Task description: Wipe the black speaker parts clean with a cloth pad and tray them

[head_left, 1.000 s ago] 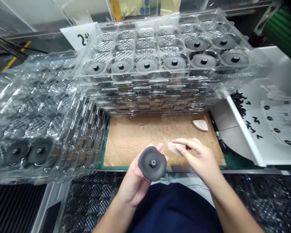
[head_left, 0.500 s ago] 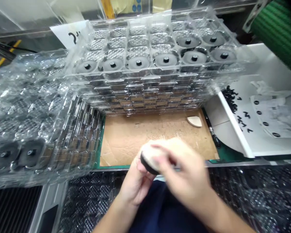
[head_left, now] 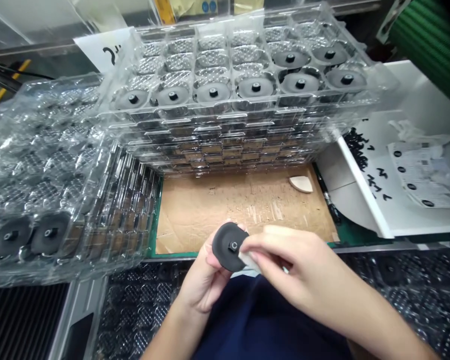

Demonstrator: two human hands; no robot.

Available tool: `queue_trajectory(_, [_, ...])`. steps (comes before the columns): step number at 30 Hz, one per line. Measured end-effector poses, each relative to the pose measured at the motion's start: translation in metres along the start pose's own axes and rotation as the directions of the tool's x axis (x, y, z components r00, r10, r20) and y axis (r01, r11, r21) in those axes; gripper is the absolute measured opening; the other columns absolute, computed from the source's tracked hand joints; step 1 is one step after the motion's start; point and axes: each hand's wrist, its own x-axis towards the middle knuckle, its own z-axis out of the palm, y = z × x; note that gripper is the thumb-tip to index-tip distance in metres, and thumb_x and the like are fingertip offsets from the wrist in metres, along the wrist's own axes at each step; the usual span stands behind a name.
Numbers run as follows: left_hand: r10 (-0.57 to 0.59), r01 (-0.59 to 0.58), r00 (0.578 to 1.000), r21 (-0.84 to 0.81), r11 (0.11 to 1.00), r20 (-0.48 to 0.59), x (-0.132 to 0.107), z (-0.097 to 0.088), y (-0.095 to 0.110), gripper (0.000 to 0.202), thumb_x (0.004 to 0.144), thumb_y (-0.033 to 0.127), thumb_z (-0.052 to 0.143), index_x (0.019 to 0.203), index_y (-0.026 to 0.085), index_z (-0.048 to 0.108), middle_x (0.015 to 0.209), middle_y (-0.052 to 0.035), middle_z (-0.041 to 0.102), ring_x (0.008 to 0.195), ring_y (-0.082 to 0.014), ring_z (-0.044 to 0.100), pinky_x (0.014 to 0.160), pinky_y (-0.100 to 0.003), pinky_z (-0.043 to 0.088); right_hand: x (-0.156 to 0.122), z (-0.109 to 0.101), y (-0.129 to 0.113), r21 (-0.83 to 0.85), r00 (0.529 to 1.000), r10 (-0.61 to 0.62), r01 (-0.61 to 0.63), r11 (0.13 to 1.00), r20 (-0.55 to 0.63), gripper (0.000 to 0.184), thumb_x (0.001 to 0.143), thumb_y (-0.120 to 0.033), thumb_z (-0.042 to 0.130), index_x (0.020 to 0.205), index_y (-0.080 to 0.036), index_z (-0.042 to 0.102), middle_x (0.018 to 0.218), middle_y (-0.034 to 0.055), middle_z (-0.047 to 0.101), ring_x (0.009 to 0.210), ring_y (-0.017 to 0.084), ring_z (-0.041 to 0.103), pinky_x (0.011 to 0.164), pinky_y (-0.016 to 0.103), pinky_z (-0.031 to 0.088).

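Note:
My left hand (head_left: pixel 203 279) is closed round the edge of a round black disc (head_left: pixel 225 241) with a short hollow stub at its centre. The disc's stub side faces up towards me, above the front edge of the bench. A small white pad (head_left: pixel 249 261) is pinched between the thumb and fingers of my right hand (head_left: pixel 285 252). It rests against the right edge of the disc, partly hidden by my fingers. Similar discs (head_left: pixel 256 87) sit stub up in the pockets of the top clear plastic tray (head_left: pixel 217 107) beyond.
Brown cardboard (head_left: pixel 225 205) covers the bench, with a white wedge-shaped pad (head_left: pixel 301 184) and a black pen (head_left: pixel 332 207) at its right. More stacked clear trays (head_left: pixel 60 165) stand at left. A white bin (head_left: pixel 401 220) at right holds small black parts (head_left: pixel 356 147) and a plastic bag (head_left: pixel 423 170).
The disc has turned from nearly edge-on to showing its stub side. My right hand has shifted from over the disc to its right edge, and the white pad now shows there.

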Motion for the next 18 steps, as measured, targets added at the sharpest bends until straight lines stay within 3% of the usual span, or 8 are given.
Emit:
queue_trajectory(2, [0.011, -0.01, 1.0, -0.045, 0.999, 0.026, 0.0, -0.002, -0.001, 0.052, 0.059, 0.034, 0.082, 0.106, 0.019, 0.066, 0.109, -0.0044, 0.068, 0.096, -0.0146, 0.063, 0.083, -0.016, 0.05, 0.002, -0.003, 0.003, -0.164, 0.993, -0.044, 0.025, 0.986, -0.111, 0.018, 0.087, -0.009, 0.051, 0.09, -0.016, 0.067, 0.071, 0.001, 0.062, 0.063, 0.013, 0.054, 0.058, 0.025, 0.039])
queue_trajectory(4, [0.014, -0.01, 0.999, -0.076, 0.997, 0.051, -0.001, -0.002, -0.001, 0.047, 0.065, 0.031, 0.078, 0.109, 0.019, 0.065, 0.111, -0.0041, 0.068, 0.1, -0.0143, 0.063, 0.088, -0.018, 0.049, 0.009, -0.001, 0.009, -0.285, 0.947, -0.251, 0.189, 0.94, -0.199, 0.022, 0.091, -0.013, 0.046, 0.09, -0.017, 0.068, 0.075, 0.0035, 0.065, 0.064, 0.015, 0.051, 0.061, 0.03, 0.037])
queue_trajectory(6, [0.01, -0.002, 0.996, -0.097, 0.995, 0.086, -0.003, 0.0, 0.001, 0.044, 0.068, 0.03, 0.076, 0.11, 0.019, 0.066, 0.11, -0.0045, 0.069, 0.101, -0.015, 0.063, 0.091, -0.02, 0.048, 0.016, 0.003, 0.019, -0.243, 0.889, -0.382, 0.324, 0.914, -0.252, 0.025, 0.093, -0.015, 0.044, 0.094, -0.02, 0.068, 0.083, 0.0024, 0.069, 0.069, 0.016, 0.052, 0.068, 0.032, 0.038])
queue_trajectory(7, [-0.002, 0.014, 0.994, -0.109, 0.994, 0.109, -0.004, 0.002, 0.002, 0.046, 0.067, 0.033, 0.076, 0.109, 0.02, 0.066, 0.109, -0.0046, 0.069, 0.1, -0.0165, 0.064, 0.091, -0.022, 0.049, 0.019, 0.006, 0.026, -0.139, 0.895, -0.337, 0.309, 0.941, -0.291, 0.023, 0.093, -0.017, 0.046, 0.095, -0.023, 0.068, 0.087, 0.0008, 0.07, 0.073, 0.016, 0.054, 0.071, 0.032, 0.039])
queue_trajectory(9, [-0.027, 0.048, 0.988, -0.134, 0.99, 0.154, -0.005, 0.004, 0.005, 0.05, 0.062, 0.038, 0.077, 0.109, 0.022, 0.067, 0.111, -0.0042, 0.069, 0.099, -0.0207, 0.066, 0.088, -0.026, 0.052, 0.019, 0.01, 0.044, 0.191, 0.938, -0.045, 0.117, 0.975, -0.343, 0.016, 0.091, -0.021, 0.054, 0.098, -0.026, 0.068, 0.093, -0.0011, 0.07, 0.081, 0.016, 0.058, 0.074, 0.03, 0.042])
queue_trajectory(12, [-0.047, 0.079, 0.979, -0.157, 0.984, 0.2, -0.004, 0.003, 0.008, 0.05, 0.063, 0.04, 0.076, 0.11, 0.026, 0.066, 0.119, -0.0036, 0.066, 0.103, -0.0246, 0.064, 0.085, -0.027, 0.054, 0.005, 0.02, 0.073, 0.595, 0.888, 0.388, -0.179, 0.784, -0.244, 0.016, 0.084, -0.035, 0.062, 0.097, -0.026, 0.068, 0.095, 0.0009, 0.069, 0.083, 0.017, 0.061, 0.07, 0.027, 0.045])
queue_trajectory(15, [-0.061, 0.1, 0.972, -0.164, 0.981, 0.226, -0.002, -0.001, 0.008, 0.049, 0.067, 0.038, 0.074, 0.112, 0.025, 0.064, 0.121, -0.0047, 0.065, 0.108, -0.0249, 0.061, 0.086, -0.027, 0.054, -0.019, 0.035, 0.093, 0.701, 0.822, 0.565, -0.361, 0.615, -0.071, 0.029, 0.078, -0.045, 0.066, 0.097, -0.022, 0.069, 0.097, 0.0046, 0.069, 0.085, 0.02, 0.061, 0.072, 0.029, 0.047])
queue_trajectory(18, [-0.077, 0.123, 0.964, -0.17, 0.978, 0.256, 0.0, -0.005, 0.007, 0.053, 0.068, 0.038, 0.073, 0.117, 0.024, 0.061, 0.126, -0.0061, 0.061, 0.112, -0.0258, 0.059, 0.088, -0.028, 0.053, -0.039, 0.049, 0.1, 0.677, 0.784, 0.619, -0.475, 0.562, 0.036, 0.036, 0.077, -0.049, 0.065, 0.096, -0.019, 0.069, 0.096, 0.0075, 0.069, 0.088, 0.024, 0.062, 0.076, 0.033, 0.048])
